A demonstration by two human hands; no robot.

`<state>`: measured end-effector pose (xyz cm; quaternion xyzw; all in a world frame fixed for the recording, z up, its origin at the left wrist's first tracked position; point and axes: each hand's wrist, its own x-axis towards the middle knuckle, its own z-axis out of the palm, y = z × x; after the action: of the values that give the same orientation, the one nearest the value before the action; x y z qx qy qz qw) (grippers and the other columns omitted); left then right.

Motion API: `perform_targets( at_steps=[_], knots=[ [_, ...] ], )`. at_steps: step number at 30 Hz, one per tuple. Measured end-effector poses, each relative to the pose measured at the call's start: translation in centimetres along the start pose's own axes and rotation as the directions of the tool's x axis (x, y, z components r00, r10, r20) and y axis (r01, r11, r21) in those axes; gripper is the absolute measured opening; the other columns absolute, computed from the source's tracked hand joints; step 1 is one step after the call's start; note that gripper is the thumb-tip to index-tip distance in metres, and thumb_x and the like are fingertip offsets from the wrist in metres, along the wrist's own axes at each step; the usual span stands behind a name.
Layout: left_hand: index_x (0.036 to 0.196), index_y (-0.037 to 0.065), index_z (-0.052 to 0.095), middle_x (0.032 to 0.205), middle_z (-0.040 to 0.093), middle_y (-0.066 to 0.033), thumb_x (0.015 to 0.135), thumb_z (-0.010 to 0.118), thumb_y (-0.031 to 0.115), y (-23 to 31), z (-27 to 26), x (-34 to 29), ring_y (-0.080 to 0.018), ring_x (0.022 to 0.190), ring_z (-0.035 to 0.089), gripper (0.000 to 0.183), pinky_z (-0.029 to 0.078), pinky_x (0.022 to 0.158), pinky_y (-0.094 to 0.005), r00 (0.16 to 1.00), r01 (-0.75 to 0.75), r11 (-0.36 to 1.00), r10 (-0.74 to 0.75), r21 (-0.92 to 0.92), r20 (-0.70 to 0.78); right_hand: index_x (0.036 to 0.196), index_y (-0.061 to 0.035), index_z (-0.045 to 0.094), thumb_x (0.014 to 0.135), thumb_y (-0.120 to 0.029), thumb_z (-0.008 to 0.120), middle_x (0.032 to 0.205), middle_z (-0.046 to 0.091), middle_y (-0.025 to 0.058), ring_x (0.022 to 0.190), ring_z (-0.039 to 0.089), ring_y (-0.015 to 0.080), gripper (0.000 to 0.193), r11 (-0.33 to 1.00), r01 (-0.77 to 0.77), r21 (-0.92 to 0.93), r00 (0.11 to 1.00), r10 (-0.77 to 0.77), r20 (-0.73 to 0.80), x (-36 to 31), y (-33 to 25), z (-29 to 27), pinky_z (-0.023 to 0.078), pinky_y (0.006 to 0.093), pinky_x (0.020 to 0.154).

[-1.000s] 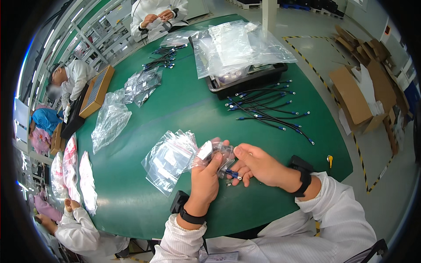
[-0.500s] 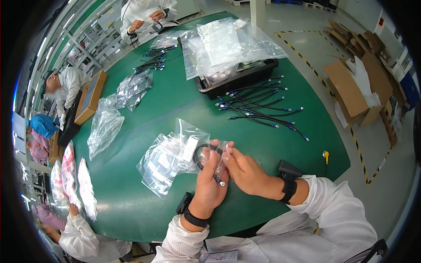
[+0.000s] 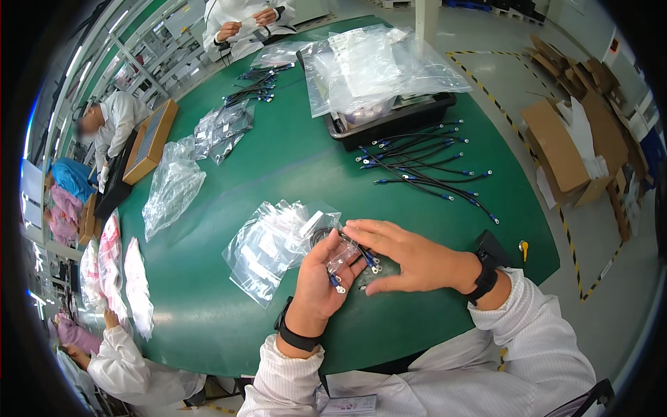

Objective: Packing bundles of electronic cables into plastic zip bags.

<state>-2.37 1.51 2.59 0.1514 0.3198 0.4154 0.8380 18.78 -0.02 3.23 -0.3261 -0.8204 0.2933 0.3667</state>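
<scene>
Large crumpled bag (image 3: 174,191), clear, one: on the table (image 3: 229,306), well left of the black tray (image 3: 396,126). Small flat bags (image 3: 264,257), clear, a fanned pile: left of the tray and nearer the person. Left hand (image 3: 319,274): on the tray's near side, beside the pile, thumb over and fingers under, pinching a small bag (image 3: 338,261) and a coiled cable (image 3: 321,230), black, seen through plastic. Cable ends (image 3: 375,263), blue sleeves with metal rings, several: jutting past the left fingers on the tray's near side; half a second ago one ring end stood out there, and now a spread of them shows. Right hand (image 3: 413,260): nearer the person than the tray, thumb parted wide from straightened fingers; it was pressed close against the left and has since opened out. Its fingertips lie at the bundle's upper edge, contact not certain. Meaning, as judged: the left hand alone now bears the bundle, leaving the right free; whether the coil lies wholly within the plastic cannot be told. Loose cables (image 3: 431,165), black, a heap: just on the tray's near side, untouched.
</scene>
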Motion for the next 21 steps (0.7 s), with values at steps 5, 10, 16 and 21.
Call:
perform_targets(
  at_steps=[5, 10, 16, 21],
  knots=[
    [0.119, -0.004, 0.061, 0.115, 0.068, -0.0177, 0.108, 0.046, 0.035, 0.6, -0.4, -0.2, -0.0374, 0.113, 0.066, 0.043, 0.054, 0.099, -0.0472, 0.986, 0.058, 0.998, -0.062, 0.029, 0.154, 0.151, -0.0057, 0.049, 0.082, -0.026, 0.086, 0.147, 0.052, 0.0168, 0.129, 0.055, 0.0358, 0.081, 0.988, -0.069, 0.135, 0.996, 0.061, 0.063, 0.3, 0.6, -0.5, 0.048, 0.0407, 0.105],
    [0.120, -0.005, 0.060, 0.118, 0.068, -0.0190, 0.107, 0.048, 0.032, -0.2, -1.1, 0.1, -0.0369, 0.117, 0.066, 0.041, 0.054, 0.102, -0.0456, 0.962, 0.142, 0.990, -0.136, -0.009, 0.235, 0.140, -0.0059, 0.059, 0.081, -0.024, 0.087, 0.135, 0.057, 0.0161, 0.118, 0.059, 0.0327, 0.068, 0.996, -0.032, 0.084, 0.994, 0.041, -0.099, 0.2, 0.7, 0.3, 0.051, 0.0386, 0.098],
    [0.131, -0.009, 0.056, 0.130, 0.064, -0.0212, 0.105, 0.049, 0.032, -1.1, 0.5, -0.3, -0.0356, 0.123, 0.063, 0.049, 0.045, 0.113, -0.0478, 0.963, 0.171, 0.975, -0.196, 0.144, 0.186, 0.113, -0.0031, 0.067, 0.082, -0.022, 0.086, 0.103, 0.064, 0.0091, 0.088, 0.063, 0.0247, 0.041, 0.997, -0.004, 0.079, 0.981, 0.020, -0.195, -0.3, 1.3, 0.1, 0.053, 0.0352, 0.077],
    [0.135, -0.008, 0.055, 0.132, 0.064, -0.0214, 0.106, 0.049, 0.037, -1.0, 0.8, -0.6, -0.0346, 0.124, 0.063, 0.054, 0.046, 0.114, -0.0485, 0.950, 0.183, 0.968, -0.220, 0.174, 0.220, 0.106, -0.0030, 0.067, 0.086, -0.019, 0.083, 0.090, 0.060, 0.0057, 0.079, 0.059, 0.0160, 0.030, 0.956, -0.221, 0.193, 0.960, 0.249, -0.132, -0.4, 0.5, -0.6, 0.049, 0.0297, 0.070]
  ],
)
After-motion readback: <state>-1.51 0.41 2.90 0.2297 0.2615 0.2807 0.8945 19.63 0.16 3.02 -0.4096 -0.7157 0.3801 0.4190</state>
